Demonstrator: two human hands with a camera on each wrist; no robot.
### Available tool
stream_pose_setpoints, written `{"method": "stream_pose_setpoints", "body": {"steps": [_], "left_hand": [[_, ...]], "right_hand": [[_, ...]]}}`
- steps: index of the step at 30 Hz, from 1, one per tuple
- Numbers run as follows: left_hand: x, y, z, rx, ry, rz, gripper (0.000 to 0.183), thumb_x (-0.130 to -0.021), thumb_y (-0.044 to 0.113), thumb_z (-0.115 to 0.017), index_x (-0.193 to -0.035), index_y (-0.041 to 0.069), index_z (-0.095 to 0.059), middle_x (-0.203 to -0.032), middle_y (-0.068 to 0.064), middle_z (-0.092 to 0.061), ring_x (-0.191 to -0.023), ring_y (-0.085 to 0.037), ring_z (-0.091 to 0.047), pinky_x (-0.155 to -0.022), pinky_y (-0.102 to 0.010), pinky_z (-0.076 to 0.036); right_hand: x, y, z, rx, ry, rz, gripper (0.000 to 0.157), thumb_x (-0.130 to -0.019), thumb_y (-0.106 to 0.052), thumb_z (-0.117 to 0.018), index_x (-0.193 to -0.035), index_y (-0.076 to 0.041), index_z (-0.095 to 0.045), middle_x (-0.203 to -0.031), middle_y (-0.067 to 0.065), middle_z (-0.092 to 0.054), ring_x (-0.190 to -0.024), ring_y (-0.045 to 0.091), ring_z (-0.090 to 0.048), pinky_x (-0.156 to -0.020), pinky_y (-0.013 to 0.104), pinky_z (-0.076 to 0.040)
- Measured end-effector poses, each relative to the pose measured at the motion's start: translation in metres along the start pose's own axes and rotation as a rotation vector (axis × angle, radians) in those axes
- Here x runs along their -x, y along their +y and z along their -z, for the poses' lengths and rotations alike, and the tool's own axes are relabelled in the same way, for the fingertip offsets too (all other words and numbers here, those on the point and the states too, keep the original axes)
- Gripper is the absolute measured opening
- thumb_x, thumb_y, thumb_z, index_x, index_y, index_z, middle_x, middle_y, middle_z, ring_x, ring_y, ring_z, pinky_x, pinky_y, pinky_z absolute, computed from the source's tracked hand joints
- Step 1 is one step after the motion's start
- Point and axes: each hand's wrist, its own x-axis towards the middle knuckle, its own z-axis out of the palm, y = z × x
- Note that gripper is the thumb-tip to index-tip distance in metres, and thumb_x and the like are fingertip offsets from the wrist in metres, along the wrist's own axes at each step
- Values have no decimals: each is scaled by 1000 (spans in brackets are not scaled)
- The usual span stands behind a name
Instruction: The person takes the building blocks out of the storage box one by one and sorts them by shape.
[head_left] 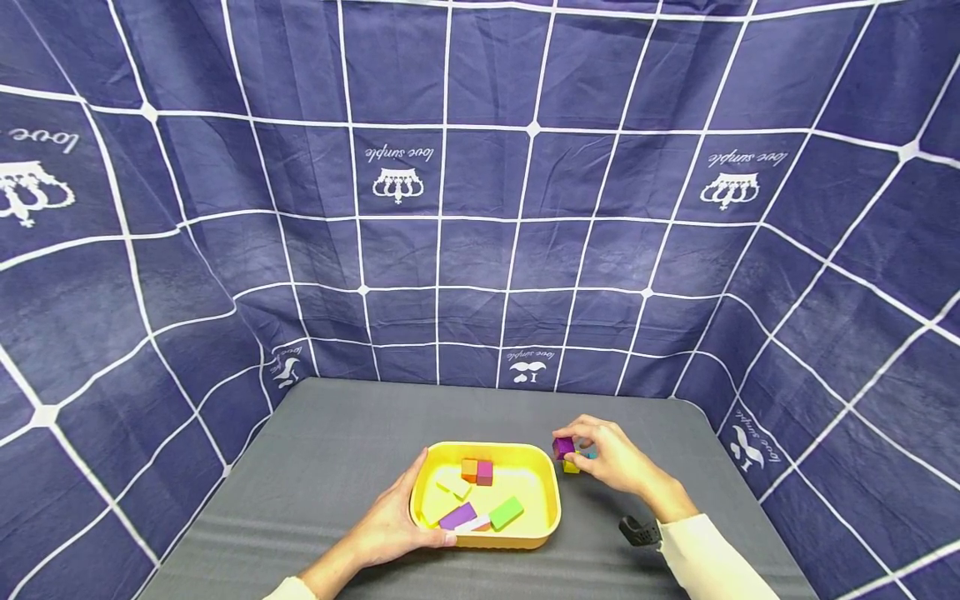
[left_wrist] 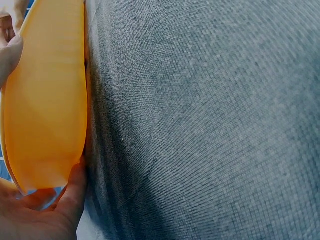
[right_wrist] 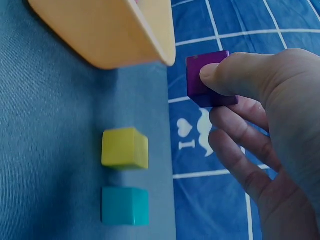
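Note:
In the head view, my left hand (head_left: 393,518) grips the left end of a yellow plastic bin (head_left: 531,492), thumb along its front wall. The left wrist view shows fingers (left_wrist: 75,192) against the bin's end. My right hand (head_left: 617,460) pinches a purple cube (right_wrist: 196,86) between thumb and fingers, held up just beyond the bin's right end. Below it on the table stand a yellow cube (right_wrist: 122,148) and a teal cube (right_wrist: 120,206), side by side. The bin holds an orange cube (head_left: 468,470), a magenta cube (head_left: 485,473), a green block (head_left: 506,512) and a purple block (head_left: 457,517).
Pale yellow and white blocks also lie in the bin, toward its left and front. Grey cloth (head_left: 337,433) covers the table. A blue curtain (head_left: 480,250) with white grid lines rises behind and on both sides. A black strap (head_left: 639,530) sits at the right wrist.

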Motion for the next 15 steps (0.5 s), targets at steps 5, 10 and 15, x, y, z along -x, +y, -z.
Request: {"method": "stream_pose_setpoints", "body": {"steps": [5,10,15], "left_hand": [[0,-1,0,-3,2,-1,152,-67,55,-112,-187,15,-27,-182,-18,-51,-159,-41,-60,-130,-70,-48],[0,-1,0,-4,-1,-1,152,-68,55,-112,-187,15,-26,-182,-18,-51,-159,-41,-60,-130,-71,-48],[0,-2,-1,-2,-3,-3,152,-68,55,-112,-187,14,-26,-181,-19,-51,-159,-42,-60,-129,-71,-48]], "right_hand": [[8,7,4,16,33,-24,44,-91,9,-91,-131,-9,-86,-117,2,-84,-100,14,-80,-85,38,-71],[16,14,9,59,51,-70,44,-91,6,-94,-130,-13,-87,-117,-1,-84,-98,11,-78,-84,37,-70],[25,20,15,71,67,-95,43,-90,5,-94,-128,-13,-87,-116,-2,-84,-97,11,-77,-82,33,-68]]}}
